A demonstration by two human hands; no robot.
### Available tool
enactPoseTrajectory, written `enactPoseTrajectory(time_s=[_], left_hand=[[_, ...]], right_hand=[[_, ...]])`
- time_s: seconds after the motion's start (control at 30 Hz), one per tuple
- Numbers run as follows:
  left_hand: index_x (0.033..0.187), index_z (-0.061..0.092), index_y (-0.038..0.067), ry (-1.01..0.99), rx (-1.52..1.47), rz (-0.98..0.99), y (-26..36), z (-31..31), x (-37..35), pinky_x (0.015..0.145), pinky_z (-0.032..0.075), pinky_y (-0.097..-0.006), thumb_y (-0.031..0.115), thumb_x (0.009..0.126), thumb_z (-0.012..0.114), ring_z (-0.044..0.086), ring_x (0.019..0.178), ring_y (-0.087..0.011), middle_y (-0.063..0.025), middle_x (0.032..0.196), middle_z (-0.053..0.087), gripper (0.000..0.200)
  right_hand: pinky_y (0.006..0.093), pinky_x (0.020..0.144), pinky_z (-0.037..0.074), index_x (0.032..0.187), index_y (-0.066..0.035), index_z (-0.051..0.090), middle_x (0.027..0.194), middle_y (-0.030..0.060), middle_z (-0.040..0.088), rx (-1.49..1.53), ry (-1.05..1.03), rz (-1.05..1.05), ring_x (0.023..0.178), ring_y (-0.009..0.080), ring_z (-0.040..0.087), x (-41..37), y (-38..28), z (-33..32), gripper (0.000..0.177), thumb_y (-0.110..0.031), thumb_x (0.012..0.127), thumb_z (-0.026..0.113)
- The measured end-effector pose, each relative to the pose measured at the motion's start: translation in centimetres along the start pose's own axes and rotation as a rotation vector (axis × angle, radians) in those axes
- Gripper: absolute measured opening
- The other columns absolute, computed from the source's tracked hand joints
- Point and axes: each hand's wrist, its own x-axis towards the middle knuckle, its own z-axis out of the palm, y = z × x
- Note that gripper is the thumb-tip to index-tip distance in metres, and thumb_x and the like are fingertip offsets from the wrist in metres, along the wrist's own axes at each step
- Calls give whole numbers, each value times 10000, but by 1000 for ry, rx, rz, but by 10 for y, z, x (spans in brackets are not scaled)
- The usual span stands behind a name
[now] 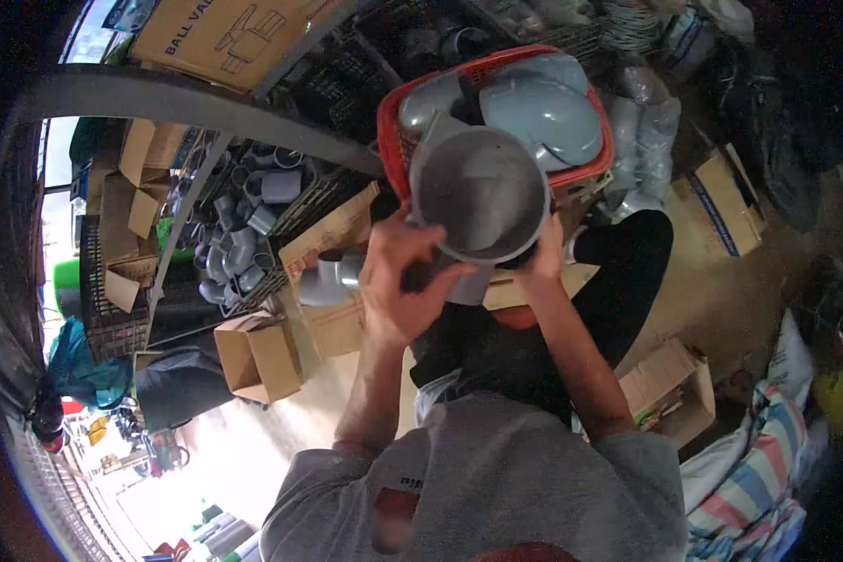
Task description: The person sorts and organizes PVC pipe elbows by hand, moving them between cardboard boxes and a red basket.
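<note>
A large grey plastic pipe fitting (478, 192) is held up in front of me, its round open mouth facing the camera. A narrower grey part (470, 286) shows below its rim. My left hand (401, 276) is at the fitting's lower left, thumb and forefinger curved apart against it; its other fingers are partly hidden. From the right side, my right hand (543, 255) grips the fitting, with most of its fingers behind it. Just beyond stands a red plastic basket (389, 140) holding large grey fittings (545, 110), partly covered by the held one.
Smaller grey fittings (239, 248) fill a crate on the left. Open cardboard boxes (260, 356) stand left of me and another box (670, 389) at right. A metal frame bar (206, 114) crosses the upper left. Striped sacks (749, 468) lie at lower right.
</note>
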Motion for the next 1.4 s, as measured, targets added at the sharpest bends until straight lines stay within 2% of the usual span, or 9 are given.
enactPoseTrajectory(time_s=[0.1,0.13,0.2,0.37,0.47,0.57,0.63,0.83,1.4], left_hand=[[1453,391,59,131,-347,-245,9,19,30,1094,420,-433,305,507,996,559,1214,-319,-149,1254,587,1149],[1453,391,59,135,-367,-243,1,21,36,1094,420,-433,305,507,996,559,1214,-319,-149,1254,587,1149],[1530,231,53,-358,-388,-279,-17,20,46,1124,393,-416,385,401,1020,495,1319,-327,-168,1424,477,1417],[1504,264,17,-450,-497,-302,-28,39,45,1141,377,-404,347,402,1019,479,1351,-307,-188,1446,473,1377],[1477,299,9,-388,-452,-383,-26,48,39,1134,386,-415,336,397,1016,487,1342,-312,-192,1408,504,1336],[1453,331,9,-351,-518,-424,-19,53,36,1121,399,-425,346,416,1007,504,1327,-310,-193,1404,501,1283],[1450,338,2,-254,-436,-327,-9,49,44,1103,410,-438,388,442,995,507,1314,-338,-205,1399,490,1264],[1437,372,1,-234,-63,-244,11,41,51,1051,429,-477,403,442,981,507,1231,-417,-216,1315,510,1234],[1412,406,10,-213,0,-245,21,54,48,1003,430,-493,406,467,961,530,1152,-407,-212,1228,541,1165]], right_hand=[[421,1047,460,1421,-5,448,1400,136,530,149,184,45,1255,266,552,-6,-6,-12,602,-421,988,499],[421,1047,460,1421,-5,448,1400,136,530,132,187,36,1255,266,552,-5,-5,-19,602,-421,988,499],[414,1024,477,1403,7,476,1347,136,574,118,153,-71,1199,264,591,-4,-3,-30,568,-401,1007,481],[388,992,499,1343,20,545,1236,134,648,47,296,19,1098,250,645,8,-18,-36,496,-360,1076,372],[393,988,500,1358,16,532,1279,137,625,-321,127,-198,1134,254,623,24,-40,-30,528,-392,1086,337],[411,1009,484,1378,-2,520,1345,146,588,-280,34,-266,1200,266,586,36,-43,-27,564,-438,1082,321],[403,1071,417,1366,-6,542,1330,156,593,77,28,-68,1229,257,563,41,-39,-22,613,-488,1066,308],[413,1029,452,1328,-3,568,1293,160,609,426,285,264,1205,245,575,45,1,-34,606,-496,1058,342],[394,964,486,1295,-5,590,1207,142,646,505,292,263,1108,227,616,36,7,-29,590,-496,1053,368]])
